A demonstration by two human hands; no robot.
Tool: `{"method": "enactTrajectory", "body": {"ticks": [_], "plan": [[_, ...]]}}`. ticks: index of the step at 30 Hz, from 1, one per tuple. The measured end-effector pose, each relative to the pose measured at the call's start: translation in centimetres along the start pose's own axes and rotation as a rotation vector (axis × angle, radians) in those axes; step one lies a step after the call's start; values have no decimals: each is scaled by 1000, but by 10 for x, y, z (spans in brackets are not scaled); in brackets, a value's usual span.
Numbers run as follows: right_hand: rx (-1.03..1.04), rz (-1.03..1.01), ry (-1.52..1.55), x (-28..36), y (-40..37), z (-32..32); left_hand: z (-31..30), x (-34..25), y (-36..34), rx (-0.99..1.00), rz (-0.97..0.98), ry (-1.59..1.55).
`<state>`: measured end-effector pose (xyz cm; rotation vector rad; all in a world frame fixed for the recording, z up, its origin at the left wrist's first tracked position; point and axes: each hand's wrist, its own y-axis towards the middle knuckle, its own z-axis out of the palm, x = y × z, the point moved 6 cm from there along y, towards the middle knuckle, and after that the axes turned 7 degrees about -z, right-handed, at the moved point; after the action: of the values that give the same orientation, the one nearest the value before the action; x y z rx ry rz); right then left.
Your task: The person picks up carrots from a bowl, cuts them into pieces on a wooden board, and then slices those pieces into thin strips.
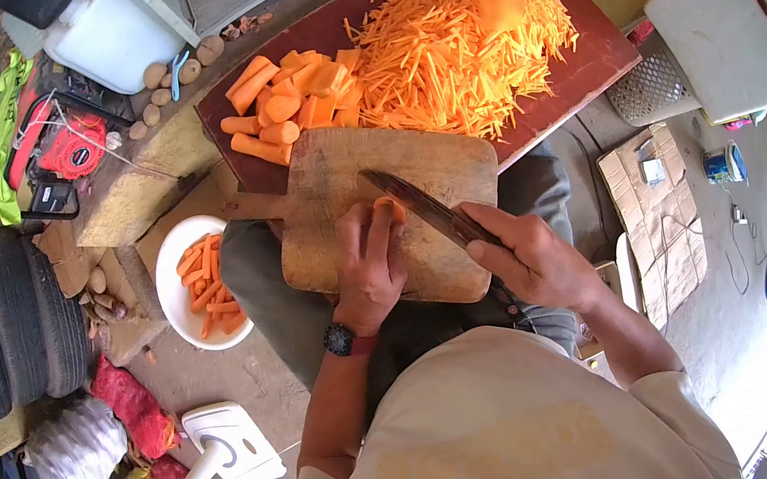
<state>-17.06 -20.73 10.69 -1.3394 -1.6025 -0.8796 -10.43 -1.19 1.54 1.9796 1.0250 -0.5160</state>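
A wooden cutting board (323, 183) rests across the lap, its handle pointing left. On it my left hand (373, 267) holds a small carrot piece (390, 208) under its fingertips. My right hand (533, 255) is wrapped round the handle of a dark knife (418, 203), whose blade lies slanted beside the carrot piece, tip toward the upper left. Beyond the board, a red table (601, 51) bears thick carrot chunks (283, 106) on the left and a large heap of carrot strips (462, 44) on the right.
A white bowl (174, 310) of carrots stands left of the left knee. Farther left are tires (15, 311), red mesh sacks (133, 408) and a white-based fan (236, 447). Cardboard (655, 224) lies on the floor at right, below a perforated basket (648, 89).
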Motion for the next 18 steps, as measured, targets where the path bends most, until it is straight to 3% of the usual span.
{"method": "enactTrajectory", "body": {"ticks": [2, 5, 11, 18], "plan": [[77, 119, -1, 9, -6, -2, 0, 0, 2, -9, 14, 1], [89, 134, 4, 10, -11, 1, -5, -6, 6, 7, 24, 27], [64, 84, -31, 9, -8, 7, -3, -7, 7, -25, 60, 57], [63, 32, -36, 6, 4, 10, 0, 6, 4, 23, -67, -6]]}}
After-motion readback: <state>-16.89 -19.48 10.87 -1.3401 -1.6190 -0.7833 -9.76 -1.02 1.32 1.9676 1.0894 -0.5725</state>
